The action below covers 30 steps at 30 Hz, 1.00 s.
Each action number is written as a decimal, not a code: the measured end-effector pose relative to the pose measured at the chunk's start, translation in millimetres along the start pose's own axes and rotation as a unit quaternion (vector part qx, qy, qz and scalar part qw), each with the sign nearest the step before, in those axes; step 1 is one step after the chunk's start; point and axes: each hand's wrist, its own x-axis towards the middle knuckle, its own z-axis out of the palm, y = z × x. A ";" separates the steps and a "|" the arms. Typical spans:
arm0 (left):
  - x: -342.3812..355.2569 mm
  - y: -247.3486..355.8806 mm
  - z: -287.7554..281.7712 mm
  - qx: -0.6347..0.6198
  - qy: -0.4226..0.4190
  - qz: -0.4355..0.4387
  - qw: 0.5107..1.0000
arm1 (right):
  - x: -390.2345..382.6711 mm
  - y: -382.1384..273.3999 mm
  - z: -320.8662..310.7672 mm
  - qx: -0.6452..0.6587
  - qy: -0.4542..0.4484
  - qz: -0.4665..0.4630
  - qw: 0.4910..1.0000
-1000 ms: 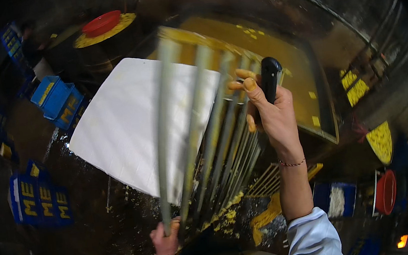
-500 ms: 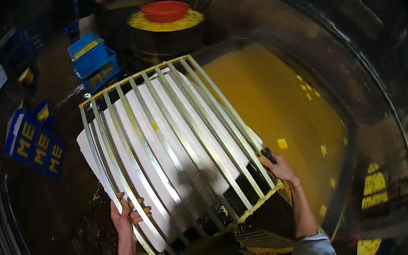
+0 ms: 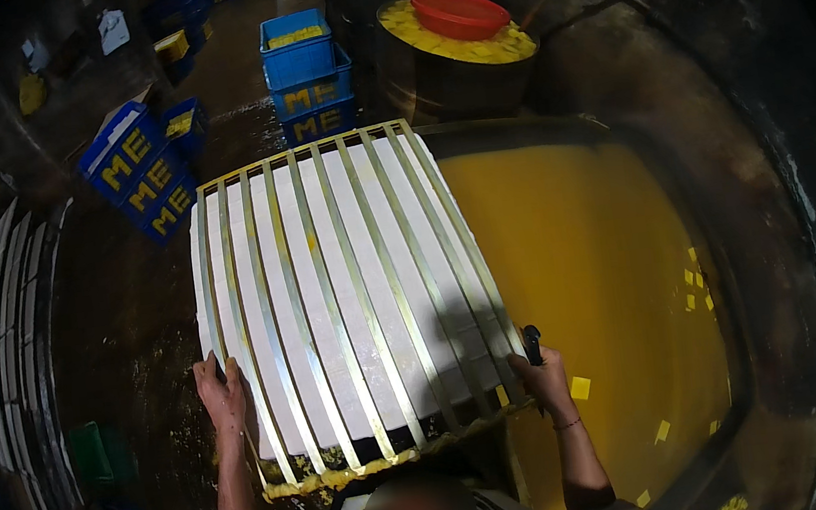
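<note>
A metal rack of long parallel slats lies over a large white slab, whose exact kind I cannot make out. At the rack's left edge my left hand is closed, its thumb near the outer slat. My right hand grips the right edge near the front corner. A short black handle sticks up from that same hand; the rest of the tool is hidden. Yellow residue coats the rack's front bar. My shadow falls across the slab's right front part.
Right of the rack is a wide vat of yellow liquid with yellow squares floating. Behind stand stacked blue crates and a drum of yellow pieces topped by a red basin. More blue crates stand left.
The view has swung, shifting the surroundings. The rack and slab, skewed to each other before, now line up more closely. My left hand has moved to the rack's outer edge.
</note>
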 end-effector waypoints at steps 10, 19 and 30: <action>13.5 -19.3 11.4 0.026 -0.006 0.007 1.000 | -22.5 18.7 20.6 0.138 0.021 -0.148 0.979; 19.5 -23.4 13.3 0.028 0.004 0.038 0.999 | -24.8 15.0 20.0 0.209 -0.027 -0.135 0.968; 15.8 -23.8 16.7 0.037 0.014 0.039 0.998 | -18.2 30.0 24.5 0.160 -0.010 -0.113 0.981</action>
